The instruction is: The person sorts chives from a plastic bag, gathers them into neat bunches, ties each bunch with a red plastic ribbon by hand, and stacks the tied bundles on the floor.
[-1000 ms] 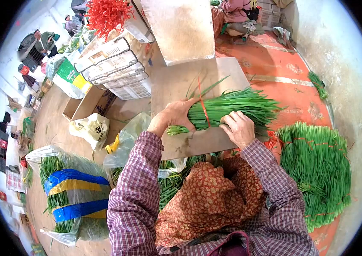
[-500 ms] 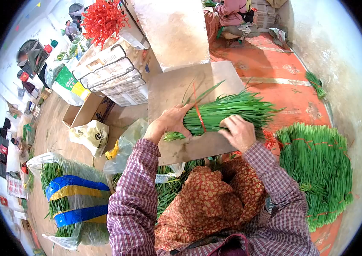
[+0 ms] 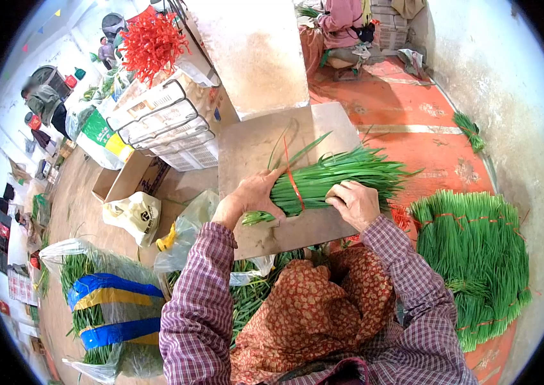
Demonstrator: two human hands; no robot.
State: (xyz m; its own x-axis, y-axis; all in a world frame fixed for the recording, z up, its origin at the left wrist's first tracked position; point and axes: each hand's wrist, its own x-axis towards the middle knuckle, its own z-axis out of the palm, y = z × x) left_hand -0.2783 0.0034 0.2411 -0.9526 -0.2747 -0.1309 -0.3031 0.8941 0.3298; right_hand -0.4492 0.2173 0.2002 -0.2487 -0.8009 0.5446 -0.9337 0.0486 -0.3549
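Head view: left hand point(image 3: 254, 196), thumb spread, clasps the green bundle point(image 3: 334, 178); right hand point(image 3: 356, 205) curls at its edge, hold unclear.

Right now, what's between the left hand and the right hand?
A stretch of the green bundle, crossed by a red band; the head view shows it.

The board point(image 3: 278, 237) is free nearside of the green bundle point(image 3: 336, 176), but a pale slab point(image 3: 249, 54) blocks the way beyond.
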